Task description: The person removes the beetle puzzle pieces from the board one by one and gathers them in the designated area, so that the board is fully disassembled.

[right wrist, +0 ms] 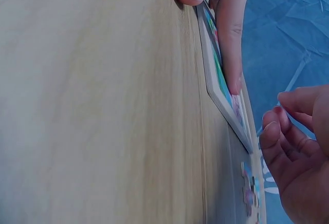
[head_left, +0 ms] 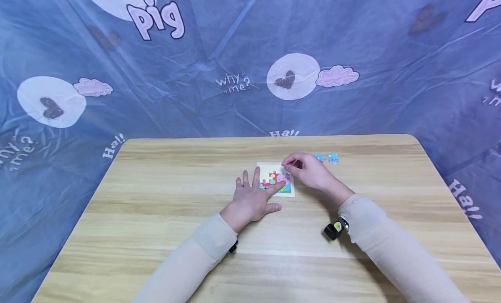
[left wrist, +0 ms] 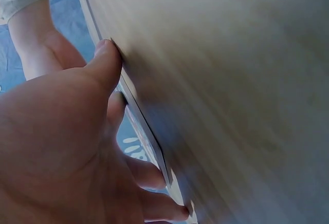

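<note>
In the head view, a small square jigsaw puzzle [head_left: 287, 191] with a pale frame lies on the table, partly filled with colourful pieces. My left hand [head_left: 252, 201] is spread over its left and lower side, index finger resting on the picture and thumb on the wood below. In the right wrist view that index finger lies flat along the puzzle board [right wrist: 216, 82]. My right hand [head_left: 309, 170] hovers at the board's upper right corner, thumb and fingertips drawn together. I cannot tell whether a piece is between them.
Loose blue puzzle pieces [head_left: 333, 158] lie behind the right hand, towards the table's far edge. The wooden table [head_left: 176, 181] backs onto a blue printed cloth [head_left: 188, 98]. Each wrist wears a black camera, the right one [head_left: 333, 230] close over the tabletop.
</note>
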Available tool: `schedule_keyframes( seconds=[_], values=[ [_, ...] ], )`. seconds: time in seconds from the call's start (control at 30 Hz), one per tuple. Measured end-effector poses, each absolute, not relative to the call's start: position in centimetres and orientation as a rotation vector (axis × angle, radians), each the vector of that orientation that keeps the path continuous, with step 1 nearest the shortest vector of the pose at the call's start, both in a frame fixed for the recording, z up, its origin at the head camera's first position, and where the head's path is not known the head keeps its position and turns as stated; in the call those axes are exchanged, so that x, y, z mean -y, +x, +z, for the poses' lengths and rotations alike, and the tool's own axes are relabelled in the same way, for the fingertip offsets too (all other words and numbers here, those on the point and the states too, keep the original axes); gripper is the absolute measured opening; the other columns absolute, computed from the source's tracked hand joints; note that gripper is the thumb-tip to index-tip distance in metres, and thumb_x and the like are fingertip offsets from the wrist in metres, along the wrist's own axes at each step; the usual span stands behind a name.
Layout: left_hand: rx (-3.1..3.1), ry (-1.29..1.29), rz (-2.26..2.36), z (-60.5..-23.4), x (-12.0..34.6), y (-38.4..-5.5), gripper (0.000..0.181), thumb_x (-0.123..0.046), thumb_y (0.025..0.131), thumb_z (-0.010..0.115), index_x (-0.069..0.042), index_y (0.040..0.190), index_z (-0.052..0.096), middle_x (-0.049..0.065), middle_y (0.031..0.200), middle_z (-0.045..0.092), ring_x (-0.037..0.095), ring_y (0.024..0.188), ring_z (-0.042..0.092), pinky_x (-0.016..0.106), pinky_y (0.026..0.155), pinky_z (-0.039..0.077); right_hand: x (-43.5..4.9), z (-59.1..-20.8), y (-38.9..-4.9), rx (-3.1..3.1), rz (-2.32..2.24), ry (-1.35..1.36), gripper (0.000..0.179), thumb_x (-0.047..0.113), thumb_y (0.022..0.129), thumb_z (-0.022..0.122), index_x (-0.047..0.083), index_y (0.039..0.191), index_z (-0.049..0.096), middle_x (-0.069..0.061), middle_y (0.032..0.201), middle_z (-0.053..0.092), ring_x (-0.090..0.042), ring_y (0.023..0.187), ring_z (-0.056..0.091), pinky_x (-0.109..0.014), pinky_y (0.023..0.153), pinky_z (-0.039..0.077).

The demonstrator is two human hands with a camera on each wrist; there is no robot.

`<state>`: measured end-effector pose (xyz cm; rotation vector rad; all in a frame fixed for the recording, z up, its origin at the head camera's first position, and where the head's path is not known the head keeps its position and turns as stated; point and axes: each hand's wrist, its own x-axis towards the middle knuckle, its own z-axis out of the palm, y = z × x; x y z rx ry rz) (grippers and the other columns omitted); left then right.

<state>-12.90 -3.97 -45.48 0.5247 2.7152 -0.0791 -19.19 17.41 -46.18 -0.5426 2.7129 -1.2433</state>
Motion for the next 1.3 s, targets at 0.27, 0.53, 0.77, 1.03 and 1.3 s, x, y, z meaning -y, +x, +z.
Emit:
schedule_keyframes(
  seconds=[0.27,0.53,0.77,1.03,1.3],
  values=[
    [-2.706,0.519,-0.084,-45.4,3.8,-12.9,0.072,-0.077,0.103,0.043,-0.064,0.166,0.011,0.026,0.180,0.008,0.062,0.161,0.017,0.071,0.128,0.028,-15.9,-46.2,-19.9,-2.682,-1.225,-0.596,0.019,0.009,0.105,0.067,0.002,0.117,0.078,-0.013,0.106,0.078,-0.022,0.092,0.068,-0.033,0.084,0.055],
    [-2.702,0.517,-0.100,-45.3,3.8,-12.9,0.071,-0.076,0.104,0.043,-0.064,0.165,0.010,0.025,0.181,0.007,0.060,0.162,0.018,0.070,0.129,0.027,-14.8,-46.1,-20.6,-2.600,-1.171,-0.629,0.017,0.010,0.105,0.068,0.000,0.114,0.078,-0.009,0.090,0.075,-0.015,0.076,0.067,-0.029,0.073,0.057],
    [-2.682,0.506,-0.114,-45.1,3.6,-12.9,0.071,-0.075,0.105,0.043,-0.065,0.165,0.007,0.024,0.181,0.006,0.059,0.163,0.016,0.072,0.129,0.024,-14.7,-46.3,-20.8,-2.606,-1.115,-0.627,0.017,0.009,0.104,0.067,-0.001,0.113,0.079,-0.006,0.087,0.075,-0.011,0.073,0.066,-0.029,0.075,0.056],
    [-2.678,0.502,-0.102,-45.0,3.6,-13.1,0.071,-0.076,0.104,0.043,-0.066,0.164,0.007,0.024,0.181,0.007,0.059,0.163,0.014,0.079,0.126,0.020,-14.6,-46.1,-21.0,-2.622,-1.070,-0.603,0.016,0.008,0.102,0.070,0.000,0.111,0.081,-0.009,0.091,0.077,-0.011,0.071,0.067,-0.029,0.074,0.056],
    [-2.666,0.496,-0.107,-45.0,3.7,-13.2,0.071,-0.076,0.104,0.043,-0.067,0.164,0.006,0.024,0.181,0.007,0.058,0.163,0.014,0.078,0.127,0.020,-14.4,-46.2,-21.2,-2.607,-1.069,-0.568,0.013,0.009,0.102,0.072,0.002,0.107,0.081,-0.006,0.087,0.076,-0.011,0.073,0.066,-0.029,0.074,0.055]
  ],
)
